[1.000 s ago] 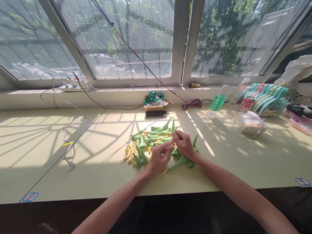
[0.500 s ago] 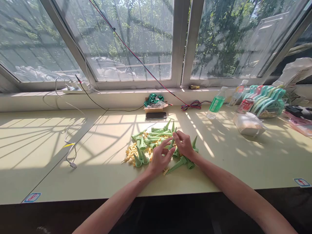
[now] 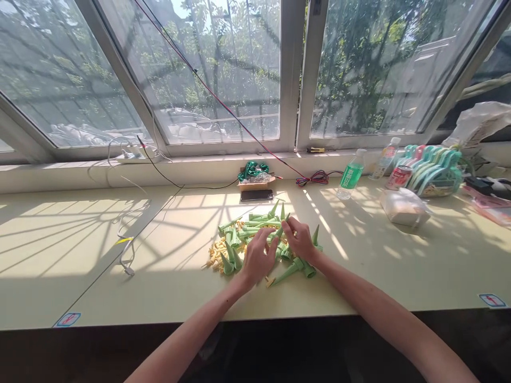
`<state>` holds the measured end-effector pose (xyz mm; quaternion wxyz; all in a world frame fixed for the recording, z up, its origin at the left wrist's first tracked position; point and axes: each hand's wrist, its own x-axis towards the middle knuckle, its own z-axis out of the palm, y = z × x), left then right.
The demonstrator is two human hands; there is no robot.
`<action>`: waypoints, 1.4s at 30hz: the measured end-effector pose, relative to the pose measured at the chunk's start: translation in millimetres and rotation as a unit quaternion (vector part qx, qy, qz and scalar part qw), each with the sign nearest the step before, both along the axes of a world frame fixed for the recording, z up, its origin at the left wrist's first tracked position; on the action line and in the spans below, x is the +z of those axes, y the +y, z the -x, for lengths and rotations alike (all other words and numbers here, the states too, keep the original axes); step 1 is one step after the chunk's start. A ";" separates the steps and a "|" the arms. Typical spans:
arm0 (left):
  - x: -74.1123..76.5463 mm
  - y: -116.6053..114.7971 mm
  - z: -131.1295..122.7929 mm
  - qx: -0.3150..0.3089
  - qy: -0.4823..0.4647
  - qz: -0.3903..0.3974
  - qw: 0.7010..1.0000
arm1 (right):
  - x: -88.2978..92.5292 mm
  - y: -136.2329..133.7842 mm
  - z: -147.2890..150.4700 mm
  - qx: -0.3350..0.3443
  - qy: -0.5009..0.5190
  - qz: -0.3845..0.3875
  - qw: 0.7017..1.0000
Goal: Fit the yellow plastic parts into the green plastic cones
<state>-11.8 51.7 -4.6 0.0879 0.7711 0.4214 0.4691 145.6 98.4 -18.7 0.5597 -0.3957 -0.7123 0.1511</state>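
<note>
Before me lies a heap of green plastic cone-shaped spikes mixed with small yellow plastic parts. My right hand pinches one green spike at the heap's right side, its slim end by the fingertips. Just left of that spike is my left hand, thumb and fingers apart, with nothing visible in its grasp; some fingers are hidden behind the hand. Several spikes stand upright on their wide ends, while others lie flat.
Behind the heap are a dark phone and a small cardboard box. A green-labelled bottle, a red can, a wrapped white packet and pastel hangers stand right. A white cable lies left.
My left hand has drawn slightly away from the spike, its thumb and fingers shifting down and left. My right hand keeps its pinch. The view has tilted slightly.
</note>
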 end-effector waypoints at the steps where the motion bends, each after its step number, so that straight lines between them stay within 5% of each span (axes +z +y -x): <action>1: 2.9 0.4 0.5 0.003 0.011 0.022 1.000 | -0.1 0.2 -0.2 0.002 -0.003 -0.003 1.000; 10: 22.0 20.4 10.5 -0.071 0.103 0.080 0.989 | -0.3 1.0 -4.8 0.030 -0.031 -0.010 0.999; 17: 8.4 32.1 1.5 -0.053 0.052 0.036 0.997 | -0.5 1.0 -8.2 0.006 -0.049 0.014 0.999; 27: -9.7 12.4 -7.1 -0.059 0.000 0.049 0.997 | 5.4 -7.3 -10.5 -0.040 -0.029 0.027 0.998; 31: -12.1 10.7 -4.9 -0.068 -0.016 0.011 0.997 | 17.6 -7.7 -11.2 0.030 0.036 0.101 0.994; 34: -11.0 5.6 -4.4 -0.131 0.013 -0.044 0.990 | 34.8 -1.5 -10.7 0.099 0.109 0.166 0.975; 37: -9.1 -2.0 -5.7 -0.173 0.075 -0.079 0.979 | 53.2 12.5 -5.0 0.157 0.063 0.213 0.962; 42: -9.4 -8.6 -8.5 -0.192 0.140 -0.073 0.969 | 67.7 46.6 29.4 0.178 -0.198 0.175 0.948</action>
